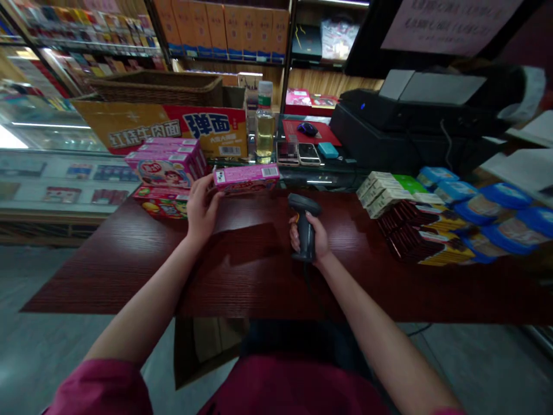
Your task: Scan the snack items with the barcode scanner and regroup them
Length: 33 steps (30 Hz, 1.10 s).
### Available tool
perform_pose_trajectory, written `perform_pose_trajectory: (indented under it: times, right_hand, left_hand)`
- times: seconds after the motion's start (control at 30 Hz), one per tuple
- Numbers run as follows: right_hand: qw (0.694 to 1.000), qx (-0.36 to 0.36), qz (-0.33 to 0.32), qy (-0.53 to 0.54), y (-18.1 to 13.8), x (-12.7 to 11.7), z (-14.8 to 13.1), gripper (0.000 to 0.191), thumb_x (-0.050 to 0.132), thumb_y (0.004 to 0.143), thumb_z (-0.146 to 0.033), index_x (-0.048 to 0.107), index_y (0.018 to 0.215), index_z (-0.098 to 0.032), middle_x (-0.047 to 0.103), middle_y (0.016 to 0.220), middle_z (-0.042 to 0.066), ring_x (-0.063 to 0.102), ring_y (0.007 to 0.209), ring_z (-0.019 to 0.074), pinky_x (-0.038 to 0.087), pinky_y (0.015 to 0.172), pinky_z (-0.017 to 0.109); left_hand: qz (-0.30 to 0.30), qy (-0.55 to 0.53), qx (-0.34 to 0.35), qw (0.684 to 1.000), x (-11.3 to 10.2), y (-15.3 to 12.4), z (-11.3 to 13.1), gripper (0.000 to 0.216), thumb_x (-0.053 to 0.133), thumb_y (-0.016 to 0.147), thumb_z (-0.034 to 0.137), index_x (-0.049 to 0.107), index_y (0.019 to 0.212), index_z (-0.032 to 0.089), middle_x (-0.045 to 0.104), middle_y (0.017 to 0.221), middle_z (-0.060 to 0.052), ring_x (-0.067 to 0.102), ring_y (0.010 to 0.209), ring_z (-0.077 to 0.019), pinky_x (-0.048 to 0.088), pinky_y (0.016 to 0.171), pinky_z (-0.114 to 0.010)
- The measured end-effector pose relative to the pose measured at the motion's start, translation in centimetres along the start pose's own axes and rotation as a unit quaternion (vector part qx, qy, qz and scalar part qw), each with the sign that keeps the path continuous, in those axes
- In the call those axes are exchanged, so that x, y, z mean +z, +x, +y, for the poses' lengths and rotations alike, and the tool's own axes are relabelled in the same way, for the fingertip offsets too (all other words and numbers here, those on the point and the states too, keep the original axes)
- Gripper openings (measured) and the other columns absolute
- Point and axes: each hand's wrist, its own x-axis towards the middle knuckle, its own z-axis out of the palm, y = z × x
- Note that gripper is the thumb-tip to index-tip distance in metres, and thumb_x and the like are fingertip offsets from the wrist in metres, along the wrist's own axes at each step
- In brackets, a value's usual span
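My left hand grips the left end of a pink snack box, held just above the counter with its barcode side facing up. Close to that hand, on its left, stands a stack of similar pink boxes on top of a red box. My right hand is wrapped round the handle of a dark grey barcode scanner. The scanner's head points up and left, and its cable runs down from the grip. A gap separates scanner and pink box.
Behind the boxes stand a noodle carton and a bottle of yellow liquid. Two phones lie near a mouse. On the right are dark red packets, blue-lidded tubs and a black printer.
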Motion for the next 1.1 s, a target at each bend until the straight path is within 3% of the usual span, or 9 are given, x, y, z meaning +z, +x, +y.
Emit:
perform_pose_trajectory:
  times: [0.13, 0.27, 0.37, 0.53, 0.7, 1.1]
  right_hand:
    - [0.999, 0.036, -0.023, 0.004, 2.6, 4.5, 3.4, 0.040, 0.060, 0.090, -0.058, 0.061, 0.089, -0.019, 0.057, 0.052, -0.004, 0.047, 0.034, 0.0115, 0.038, 0.031, 0.022]
    - [0.997, 0.047, -0.063, 0.021, 4.4, 8.0, 6.2, 0.041, 0.058, 0.090, -0.059, 0.062, 0.088, -0.018, 0.057, 0.050, -0.004, 0.047, 0.033, 0.0116, 0.036, 0.030, 0.022]
    - [0.994, 0.053, -0.087, 0.027, 5.4, 10.3, 7.7, 0.040, 0.057, 0.090, -0.058, 0.063, 0.089, -0.018, 0.056, 0.049, -0.004, 0.045, 0.032, 0.0115, 0.036, 0.030, 0.022]
    - [0.995, 0.048, -0.076, 0.036, 7.4, 13.5, 9.5, 0.040, 0.054, 0.093, -0.058, 0.061, 0.088, -0.019, 0.055, 0.050, -0.004, 0.043, 0.033, 0.0115, 0.034, 0.030, 0.022]
    - [0.998, 0.022, -0.036, 0.039, 9.3, 15.3, 10.5, 0.040, 0.054, 0.092, -0.058, 0.059, 0.086, -0.019, 0.052, 0.049, -0.005, 0.042, 0.034, 0.0107, 0.032, 0.031, 0.021]
    - [0.999, 0.002, -0.020, 0.025, 9.8, 15.6, 10.6, 0.038, 0.056, 0.090, -0.058, 0.059, 0.086, -0.020, 0.051, 0.049, -0.006, 0.041, 0.035, 0.0108, 0.031, 0.032, 0.021]
  left_hand:
    - [0.076, 0.047, -0.013, 0.996, -6.6, 0.8, -3.0, 0.035, 0.062, 0.098, 0.048, 0.067, 0.121, 0.023, 0.068, 0.121, -0.006, 0.062, 0.120, -0.0247, 0.048, 0.112, -0.042]
    - [0.057, 0.025, -0.012, 0.998, -11.7, 2.0, -6.1, 0.033, 0.063, 0.098, 0.048, 0.072, 0.112, 0.019, 0.071, 0.111, -0.003, 0.063, 0.110, -0.0214, 0.050, 0.107, -0.040]
    - [0.039, -0.016, -0.019, 0.999, -13.8, 2.5, -8.5, 0.034, 0.068, 0.095, 0.047, 0.074, 0.116, 0.020, 0.073, 0.114, -0.001, 0.064, 0.111, -0.0209, 0.051, 0.104, -0.037]
    - [0.030, -0.045, -0.055, 0.997, -14.7, 2.9, -11.6, 0.032, 0.071, 0.092, 0.040, 0.076, 0.117, 0.020, 0.076, 0.112, -0.002, 0.069, 0.106, -0.0214, 0.054, 0.100, -0.036]
    - [0.038, -0.057, -0.097, 0.993, -15.5, 3.0, -12.4, 0.032, 0.071, 0.091, 0.038, 0.074, 0.121, 0.027, 0.076, 0.120, -0.002, 0.070, 0.114, -0.0232, 0.055, 0.106, -0.039]
    - [0.043, -0.086, -0.128, 0.987, -15.4, 2.8, -12.2, 0.035, 0.073, 0.088, 0.040, 0.077, 0.118, 0.024, 0.078, 0.119, -0.003, 0.073, 0.110, -0.0249, 0.060, 0.101, -0.041]
